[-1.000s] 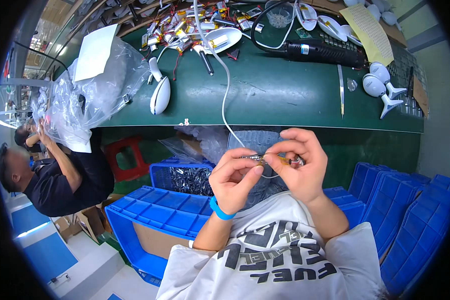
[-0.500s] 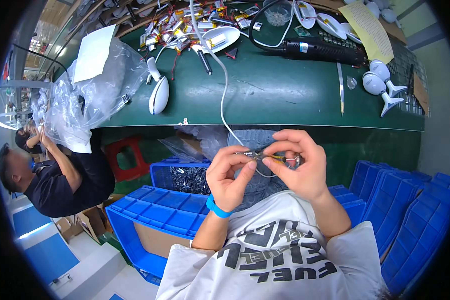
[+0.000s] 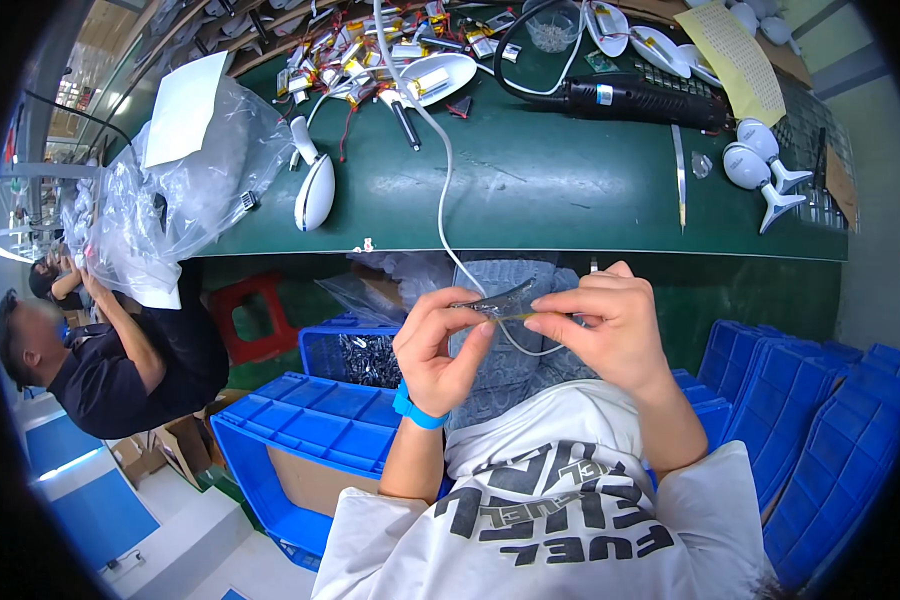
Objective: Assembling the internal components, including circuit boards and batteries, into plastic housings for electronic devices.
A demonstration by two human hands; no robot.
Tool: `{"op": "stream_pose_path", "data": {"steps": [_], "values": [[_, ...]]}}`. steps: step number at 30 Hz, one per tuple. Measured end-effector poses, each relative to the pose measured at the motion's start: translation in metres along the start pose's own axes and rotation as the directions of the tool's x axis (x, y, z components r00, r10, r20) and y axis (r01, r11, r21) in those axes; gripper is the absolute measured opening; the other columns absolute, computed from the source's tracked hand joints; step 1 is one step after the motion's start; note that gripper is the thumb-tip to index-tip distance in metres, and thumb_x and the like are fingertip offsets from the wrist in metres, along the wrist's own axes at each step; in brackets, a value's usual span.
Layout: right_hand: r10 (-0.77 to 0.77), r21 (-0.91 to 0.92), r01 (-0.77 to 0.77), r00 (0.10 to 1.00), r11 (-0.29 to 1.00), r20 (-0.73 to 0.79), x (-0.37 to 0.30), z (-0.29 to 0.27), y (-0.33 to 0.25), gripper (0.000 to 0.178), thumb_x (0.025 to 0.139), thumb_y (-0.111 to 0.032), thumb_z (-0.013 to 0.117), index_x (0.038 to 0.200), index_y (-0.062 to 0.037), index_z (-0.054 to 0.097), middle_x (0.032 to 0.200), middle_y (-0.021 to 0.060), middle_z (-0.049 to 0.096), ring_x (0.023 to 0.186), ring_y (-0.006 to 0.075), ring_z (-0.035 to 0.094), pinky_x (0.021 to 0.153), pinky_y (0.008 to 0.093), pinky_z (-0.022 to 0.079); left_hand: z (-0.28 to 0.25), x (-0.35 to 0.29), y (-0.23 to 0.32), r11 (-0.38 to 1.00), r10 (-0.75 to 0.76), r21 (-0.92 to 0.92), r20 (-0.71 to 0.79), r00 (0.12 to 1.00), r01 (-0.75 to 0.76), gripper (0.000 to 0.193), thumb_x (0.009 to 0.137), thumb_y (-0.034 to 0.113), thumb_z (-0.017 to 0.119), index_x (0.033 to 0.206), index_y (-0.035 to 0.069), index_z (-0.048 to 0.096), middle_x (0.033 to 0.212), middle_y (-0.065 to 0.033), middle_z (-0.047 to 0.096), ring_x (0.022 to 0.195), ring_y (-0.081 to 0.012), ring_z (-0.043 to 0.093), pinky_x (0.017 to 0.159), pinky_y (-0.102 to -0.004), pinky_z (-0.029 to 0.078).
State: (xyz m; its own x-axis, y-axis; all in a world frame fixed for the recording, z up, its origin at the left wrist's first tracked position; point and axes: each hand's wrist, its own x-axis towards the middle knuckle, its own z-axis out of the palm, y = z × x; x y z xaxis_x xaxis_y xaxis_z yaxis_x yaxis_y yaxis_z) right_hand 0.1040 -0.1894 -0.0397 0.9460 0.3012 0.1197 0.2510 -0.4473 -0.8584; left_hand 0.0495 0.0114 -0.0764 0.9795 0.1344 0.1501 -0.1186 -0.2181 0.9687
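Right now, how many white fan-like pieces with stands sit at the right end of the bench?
2. One white piece sits by the black tool's tip, the other just below it, both right of the metal strip. More may be hidden past the rim.

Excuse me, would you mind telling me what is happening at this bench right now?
A person seated at a green workbench holds a small flat part between the left hand and the right hand, in front of the bench edge. A white cable runs from the part up across the bench. White oval shells and a black power tool lie on the bench. Another person works with plastic bags at the left.
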Motion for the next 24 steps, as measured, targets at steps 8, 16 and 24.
{"op": "stream_pose_path", "data": {"steps": [8, 16, 24], "values": [[0.086, 0.006, -0.089, 0.977, 0.996, 0.194, 0.002, -0.004, 0.004, 0.027, 0.062, -0.029, 0.087, 0.079, -0.0105, 0.076, 0.057, 0.0011, 0.057, 0.054, 0.0147, 0.050, 0.063, 0.0318, 0.032, -0.012, 0.003, -0.004, 0.982, 0.142, 0.115, 0.052, 0.989, -0.147, 0.015, 0.071, -0.002, 0.075, 0.083, 0.000, 0.066, 0.097, -0.0147, 0.066, 0.080, -0.0222, 0.065, 0.069, -0.0299, 0.051], [-0.215, -0.260, 0.202, 0.976, 0.944, -0.025, 0.003, 0.003, -0.002, 0.033, 0.058, -0.032, 0.087, 0.081, -0.0119, 0.073, 0.065, -0.0015, 0.048, 0.067, 0.0173, 0.046, 0.074, 0.0352, 0.032, -0.017, 0.006, 0.003, 0.985, -0.116, -0.118, 0.089, 0.989, 0.126, 0.011, 0.076, -0.007, 0.071, 0.084, -0.005, 0.065, 0.101, -0.0140, 0.063, 0.080, -0.0146, 0.063, 0.068, -0.0229, 0.052], [-0.121, -0.058, 0.122, 0.992, 0.991, 0.018, 0.005, 0.002, 0.005, 0.028, 0.058, -0.022, 0.088, 0.080, -0.0114, 0.075, 0.061, -0.0015, 0.046, 0.064, 0.0153, 0.044, 0.071, 0.0308, 0.031, -0.019, 0.007, 0.002, 0.962, -0.161, -0.198, 0.144, 0.976, 0.188, 0.009, 0.078, -0.010, 0.068, 0.085, -0.008, 0.063, 0.105, -0.0141, 0.060, 0.081, -0.0133, 0.063, 0.071, -0.0223, 0.054]]}}
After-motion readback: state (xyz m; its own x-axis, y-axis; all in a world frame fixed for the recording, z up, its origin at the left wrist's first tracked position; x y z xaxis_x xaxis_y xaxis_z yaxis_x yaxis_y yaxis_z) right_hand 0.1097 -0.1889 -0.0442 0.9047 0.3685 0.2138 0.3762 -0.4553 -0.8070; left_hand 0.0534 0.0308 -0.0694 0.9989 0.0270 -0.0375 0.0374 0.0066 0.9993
